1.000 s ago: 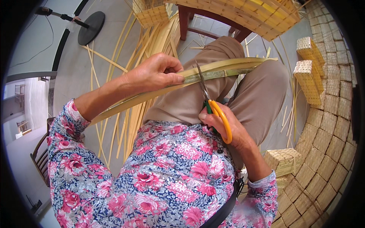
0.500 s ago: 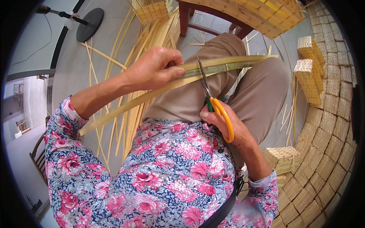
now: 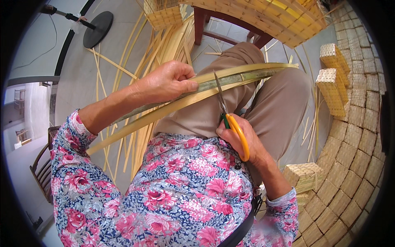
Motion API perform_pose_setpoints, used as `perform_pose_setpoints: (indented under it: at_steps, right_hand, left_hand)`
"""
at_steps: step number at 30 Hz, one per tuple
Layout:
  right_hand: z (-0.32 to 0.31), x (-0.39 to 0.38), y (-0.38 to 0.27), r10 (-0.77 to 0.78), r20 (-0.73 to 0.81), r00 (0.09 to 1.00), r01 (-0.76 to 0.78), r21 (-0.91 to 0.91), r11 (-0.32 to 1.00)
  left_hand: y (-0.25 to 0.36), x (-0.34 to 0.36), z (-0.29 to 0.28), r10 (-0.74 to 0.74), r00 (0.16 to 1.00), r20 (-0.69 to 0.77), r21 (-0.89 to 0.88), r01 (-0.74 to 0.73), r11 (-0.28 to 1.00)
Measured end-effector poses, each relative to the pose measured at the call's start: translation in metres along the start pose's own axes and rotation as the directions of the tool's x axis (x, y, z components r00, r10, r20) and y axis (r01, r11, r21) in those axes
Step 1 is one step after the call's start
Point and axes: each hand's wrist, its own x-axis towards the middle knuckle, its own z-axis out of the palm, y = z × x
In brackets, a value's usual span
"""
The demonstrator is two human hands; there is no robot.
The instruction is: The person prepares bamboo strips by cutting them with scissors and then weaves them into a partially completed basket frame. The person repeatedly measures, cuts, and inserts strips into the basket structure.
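My left hand (image 3: 170,81) is closed around a small bundle of long, flat bamboo strips (image 3: 263,75), pale yellow with a greenish one among them. The strips stretch over my thighs, from beside my left forearm to my right knee. Scissors (image 3: 237,132) with one yellow and one green handle are gripped in my right hand (image 3: 243,138), close to my waist. Their narrow blades point up and away across the strips, right of my left hand. Whether the blades touch the strips I cannot tell.
Loose bamboo strips (image 3: 175,45) lie on the grey floor ahead and left. A dark red stool (image 3: 200,26) carries a large woven basket (image 3: 267,18). Small woven boxes (image 3: 331,84) stand on the right, beside rows of woven pieces (image 3: 356,154). A round black stand base (image 3: 98,29) is far left.
My left hand has come slightly lower and nearer with the bamboo strips, and the greenish strip shows more plainly. The scissors stay across the strips, a little nearer my body.
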Motion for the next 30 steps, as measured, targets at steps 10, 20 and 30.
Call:
perform_pose_setpoints:
  at_steps: [10,20,30]
  right_hand:
    - [-0.002,-0.003,-0.008,0.024,0.005,1.000,-0.024,0.055,0.998]
    - [0.000,-0.003,-0.005,-0.023,-0.013,1.000,0.023,0.011,1.000]
    - [0.001,-0.010,-0.010,0.003,-0.035,0.999,-0.001,0.050,0.999]
  left_hand:
    - [0.011,-0.007,-0.002,-0.076,0.993,0.095,-0.047,0.081,0.996]
    - [0.011,-0.007,-0.002,-0.085,0.988,0.126,-0.075,0.095,0.993]
    - [0.013,-0.013,-0.001,-0.098,0.985,0.141,-0.110,0.113,0.987]
